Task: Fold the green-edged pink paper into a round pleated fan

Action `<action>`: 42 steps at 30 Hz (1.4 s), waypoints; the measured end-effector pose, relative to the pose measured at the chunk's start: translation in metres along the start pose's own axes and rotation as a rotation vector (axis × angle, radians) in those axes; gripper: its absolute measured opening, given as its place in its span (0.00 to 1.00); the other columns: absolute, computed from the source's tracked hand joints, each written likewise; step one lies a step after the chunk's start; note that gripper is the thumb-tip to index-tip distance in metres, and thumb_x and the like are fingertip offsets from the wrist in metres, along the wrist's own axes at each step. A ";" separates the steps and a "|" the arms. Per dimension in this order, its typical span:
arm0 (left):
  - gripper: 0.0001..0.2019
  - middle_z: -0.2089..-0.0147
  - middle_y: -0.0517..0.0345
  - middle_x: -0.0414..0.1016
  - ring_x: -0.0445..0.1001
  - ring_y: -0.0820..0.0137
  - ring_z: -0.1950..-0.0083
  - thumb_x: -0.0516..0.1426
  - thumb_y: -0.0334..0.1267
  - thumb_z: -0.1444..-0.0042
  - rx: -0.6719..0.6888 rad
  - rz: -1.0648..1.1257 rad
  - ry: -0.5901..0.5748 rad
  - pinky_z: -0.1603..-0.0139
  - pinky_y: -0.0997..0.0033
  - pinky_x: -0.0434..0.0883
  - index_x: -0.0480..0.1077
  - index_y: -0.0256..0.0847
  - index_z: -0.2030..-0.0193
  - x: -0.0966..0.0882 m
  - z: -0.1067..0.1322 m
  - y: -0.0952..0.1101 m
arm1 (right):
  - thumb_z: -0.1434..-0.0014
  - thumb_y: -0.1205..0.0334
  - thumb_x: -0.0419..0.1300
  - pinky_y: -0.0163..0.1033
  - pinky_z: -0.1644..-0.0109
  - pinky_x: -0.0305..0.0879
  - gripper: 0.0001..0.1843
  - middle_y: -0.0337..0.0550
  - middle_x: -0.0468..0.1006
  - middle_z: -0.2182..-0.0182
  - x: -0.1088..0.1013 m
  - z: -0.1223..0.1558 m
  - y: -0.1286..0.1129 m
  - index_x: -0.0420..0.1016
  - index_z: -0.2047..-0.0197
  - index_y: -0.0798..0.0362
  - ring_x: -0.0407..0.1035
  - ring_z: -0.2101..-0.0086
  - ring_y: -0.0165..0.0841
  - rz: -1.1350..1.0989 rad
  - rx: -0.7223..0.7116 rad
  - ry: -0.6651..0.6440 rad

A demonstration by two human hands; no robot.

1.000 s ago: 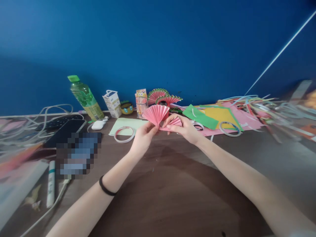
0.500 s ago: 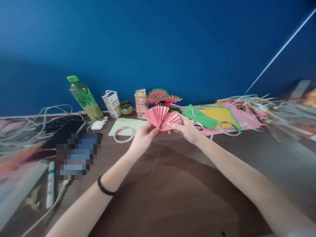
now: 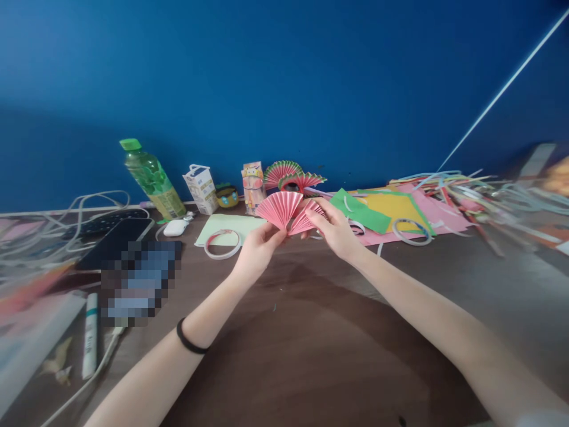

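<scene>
A pink pleated paper fan (image 3: 280, 209) is held up over the desk, its folds spread into two sections that meet low in the middle. My left hand (image 3: 256, 252) pinches the fan's lower left part between thumb and fingers. On the other side my right hand (image 3: 334, 230) is closed on the right section, thumb on top, with some fingers hidden behind the paper. Behind the fan, against the wall, stand red pleated fans with green edges (image 3: 284, 173). A roll of tape (image 3: 223, 244) lies on a pale green sheet (image 3: 207, 228) left of my left hand.
A green bottle (image 3: 153, 181), a small carton (image 3: 201, 188) and a decorated box (image 3: 253, 187) line the wall. Coloured paper (image 3: 404, 207) and another tape roll (image 3: 412, 232) lie at right, beside a heap of strips (image 3: 462, 184). Left are a phone (image 3: 142, 281), cables and a marker (image 3: 90, 336).
My right thumb and fingers have shifted slightly on the fan's right section, which now looks narrower. My left hand keeps its grip, and the fan stays in nearly the same place.
</scene>
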State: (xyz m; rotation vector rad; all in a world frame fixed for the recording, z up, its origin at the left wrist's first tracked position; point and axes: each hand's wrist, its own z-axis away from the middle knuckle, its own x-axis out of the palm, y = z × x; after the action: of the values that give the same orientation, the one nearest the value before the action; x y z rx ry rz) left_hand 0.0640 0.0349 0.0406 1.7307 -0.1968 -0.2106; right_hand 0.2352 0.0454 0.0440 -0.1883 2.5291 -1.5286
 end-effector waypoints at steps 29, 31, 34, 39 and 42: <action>0.13 0.64 0.55 0.75 0.72 0.68 0.63 0.56 0.43 0.49 0.023 -0.113 -0.065 0.56 0.68 0.68 0.70 0.36 0.62 0.000 0.001 0.001 | 0.41 0.54 0.53 0.35 0.71 0.70 0.22 0.39 0.74 0.72 -0.003 0.000 -0.004 0.64 0.46 0.52 0.68 0.78 0.27 0.053 0.020 -0.058; 0.13 0.62 0.54 0.76 0.72 0.67 0.62 0.55 0.43 0.48 0.028 -0.144 -0.067 0.55 0.67 0.68 0.70 0.36 0.61 0.000 0.002 0.002 | 0.42 0.54 0.53 0.35 0.72 0.70 0.21 0.39 0.74 0.71 -0.004 -0.001 -0.002 0.64 0.46 0.52 0.68 0.78 0.27 0.046 0.025 -0.060; 0.13 0.61 0.53 0.76 0.72 0.66 0.60 0.55 0.43 0.48 0.029 -0.168 -0.081 0.54 0.66 0.68 0.70 0.36 0.61 0.000 0.002 0.001 | 0.42 0.55 0.53 0.36 0.72 0.70 0.21 0.39 0.74 0.72 -0.004 -0.001 -0.002 0.65 0.46 0.51 0.68 0.78 0.27 0.056 0.035 -0.065; 0.13 0.60 0.53 0.76 0.72 0.64 0.58 0.54 0.42 0.47 0.031 -0.239 -0.119 0.53 0.65 0.67 0.70 0.36 0.58 -0.001 0.002 -0.002 | 0.41 0.56 0.53 0.37 0.71 0.70 0.20 0.38 0.74 0.70 -0.004 0.000 -0.006 0.65 0.45 0.50 0.67 0.78 0.26 0.119 0.043 -0.082; 0.14 0.60 0.53 0.76 0.72 0.65 0.59 0.53 0.43 0.47 0.033 -0.290 -0.144 0.54 0.65 0.67 0.70 0.37 0.58 -0.003 0.002 -0.004 | 0.41 0.57 0.52 0.36 0.71 0.70 0.21 0.37 0.73 0.72 -0.004 0.001 -0.008 0.64 0.44 0.49 0.67 0.78 0.27 0.141 0.051 -0.100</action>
State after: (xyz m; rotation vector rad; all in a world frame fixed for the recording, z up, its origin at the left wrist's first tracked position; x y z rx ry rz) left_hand 0.0610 0.0345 0.0359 1.7738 -0.0529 -0.5481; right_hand 0.2398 0.0418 0.0516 -0.0752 2.3698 -1.4895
